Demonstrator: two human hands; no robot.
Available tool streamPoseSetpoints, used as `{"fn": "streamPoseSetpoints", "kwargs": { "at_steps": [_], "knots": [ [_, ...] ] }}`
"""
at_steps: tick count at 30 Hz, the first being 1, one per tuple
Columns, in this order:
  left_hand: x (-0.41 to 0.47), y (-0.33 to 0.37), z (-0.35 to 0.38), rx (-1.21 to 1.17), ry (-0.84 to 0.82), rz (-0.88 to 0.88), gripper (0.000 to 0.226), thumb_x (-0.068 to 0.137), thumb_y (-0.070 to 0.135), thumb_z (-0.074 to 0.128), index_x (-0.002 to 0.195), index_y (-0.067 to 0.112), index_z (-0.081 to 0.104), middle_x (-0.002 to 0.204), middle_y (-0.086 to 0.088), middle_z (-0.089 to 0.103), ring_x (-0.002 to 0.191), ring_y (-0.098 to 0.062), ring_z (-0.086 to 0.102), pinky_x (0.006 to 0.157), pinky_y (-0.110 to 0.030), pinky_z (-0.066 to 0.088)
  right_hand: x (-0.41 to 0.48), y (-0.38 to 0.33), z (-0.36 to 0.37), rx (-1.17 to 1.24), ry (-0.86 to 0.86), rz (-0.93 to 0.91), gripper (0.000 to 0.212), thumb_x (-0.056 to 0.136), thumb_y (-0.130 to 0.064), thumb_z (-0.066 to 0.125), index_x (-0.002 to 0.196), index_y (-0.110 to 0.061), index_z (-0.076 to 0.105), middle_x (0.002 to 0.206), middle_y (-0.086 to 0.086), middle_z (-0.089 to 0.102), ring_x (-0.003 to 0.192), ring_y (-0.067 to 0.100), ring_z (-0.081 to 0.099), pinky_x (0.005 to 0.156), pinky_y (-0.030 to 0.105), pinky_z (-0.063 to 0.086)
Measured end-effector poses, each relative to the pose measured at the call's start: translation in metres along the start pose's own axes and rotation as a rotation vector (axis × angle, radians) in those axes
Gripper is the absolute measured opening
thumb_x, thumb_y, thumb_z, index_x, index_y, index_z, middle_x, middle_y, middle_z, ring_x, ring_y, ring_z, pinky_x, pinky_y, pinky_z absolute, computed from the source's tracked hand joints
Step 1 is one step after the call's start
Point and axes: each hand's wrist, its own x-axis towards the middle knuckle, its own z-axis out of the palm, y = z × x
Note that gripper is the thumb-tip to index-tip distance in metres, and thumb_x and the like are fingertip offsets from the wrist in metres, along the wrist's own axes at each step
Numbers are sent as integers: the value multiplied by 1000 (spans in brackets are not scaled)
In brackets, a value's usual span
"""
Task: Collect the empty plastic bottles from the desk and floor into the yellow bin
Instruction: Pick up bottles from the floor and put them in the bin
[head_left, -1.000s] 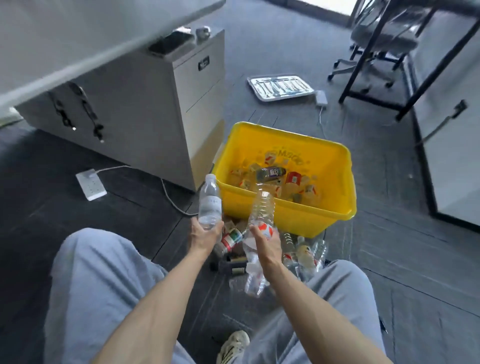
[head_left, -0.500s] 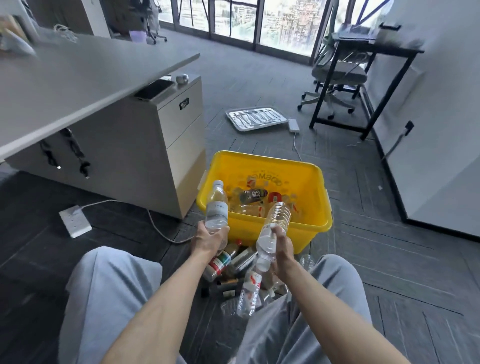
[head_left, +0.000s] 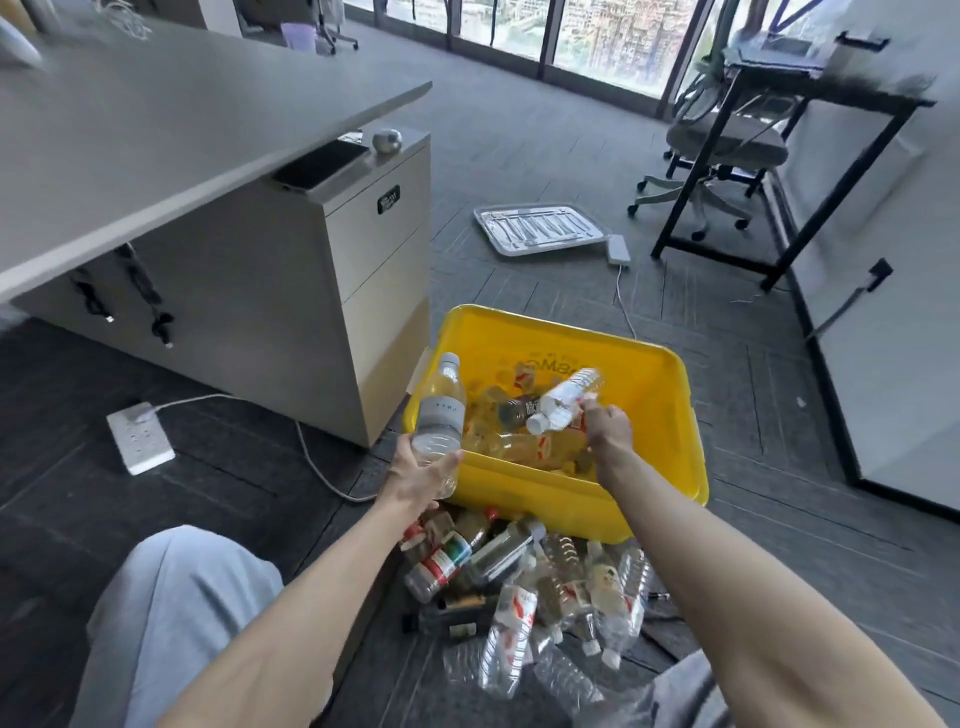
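Over the yellow bin (head_left: 670, 415) at center frame, right hand (head_left: 607, 423) grasps tilted bottle (head_left: 563, 399); left hand (head_left: 415, 479) grasps upright bottle (head_left: 440, 413) beside it.

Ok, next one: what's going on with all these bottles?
A person is loading bottles into the yellow bin. The right hand holds a white-labelled bottle over the bottles inside; the left hand grips a grey-labelled bottle upright beside the bin's near left corner. A pile of bottles lies on the floor before the bin.

A single head-worn wide-angle view looks forward and steeply down, close above the person's forearms, with the yellow bin (head_left: 649, 415) mid-frame and floor (head_left: 519, 150) beyond.
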Motion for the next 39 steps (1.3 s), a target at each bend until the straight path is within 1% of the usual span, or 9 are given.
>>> {"fn": "streamPoseSetpoints", "kwargs": {
  "at_steps": [7,9,12,17,20,24,28,32,39],
  "knots": [
    [32,3,9,-19,-24,-153,86,79,48,73,144,13,29,124,-13,57,99,-29,65,48,-29,52,-16,44,7,-417,-170,-109,45,97,-30,49,137,-10,51,131,13,60,117,29,55,96,35,43],
    [35,8,15,14,-36,-162,87,77,48,72,145,15,28,126,-13,55,104,-30,62,65,-36,57,-21,54,3,-512,-210,-162,43,97,-29,49,135,-8,51,129,13,61,114,27,56,95,35,44],
    [42,26,27,70,-107,-152,102,64,57,68,146,20,22,128,-12,52,108,-35,60,89,-50,54,-25,65,-8,-599,-271,-206,40,97,-29,50,131,-10,52,127,10,61,108,22,56,92,34,46],
    [54,84,43,191,43,46,98,84,42,69,154,16,6,155,-17,19,141,-35,28,113,-43,31,-25,57,-30,-542,-238,-238,33,96,-27,53,124,-11,60,123,7,64,106,20,58,83,26,44],
    [55,91,45,337,81,73,80,89,37,66,150,11,22,151,-17,27,139,-34,32,110,-40,31,-25,45,-40,-502,-185,-276,31,95,-26,52,121,-11,63,120,7,66,103,18,58,86,27,45],
    [33,70,46,503,-76,68,60,92,30,59,144,12,35,145,-14,38,131,-32,42,104,-40,40,-30,43,-48,-554,-188,-310,30,95,-26,53,119,-11,64,119,7,66,99,18,57,82,25,42],
    [13,42,36,568,-148,31,56,93,28,58,143,13,39,144,-13,41,128,-30,46,102,-38,43,-45,51,-44,-597,-209,-322,30,95,-24,52,119,-9,64,120,9,66,104,21,59,83,26,43],
    [-4,19,25,564,-154,3,54,93,29,58,141,15,41,144,-12,44,128,-29,47,102,-39,45,-63,58,-30,-623,-276,-343,32,94,-23,51,119,-10,64,122,9,66,108,22,60,92,31,48],
    [-25,-21,3,578,-156,-44,52,90,31,61,137,17,46,139,-10,51,123,-27,52,100,-41,47,-83,77,9,-633,-380,-347,32,94,-25,51,120,-11,63,123,9,65,109,24,60,95,36,50]
  ]
}}
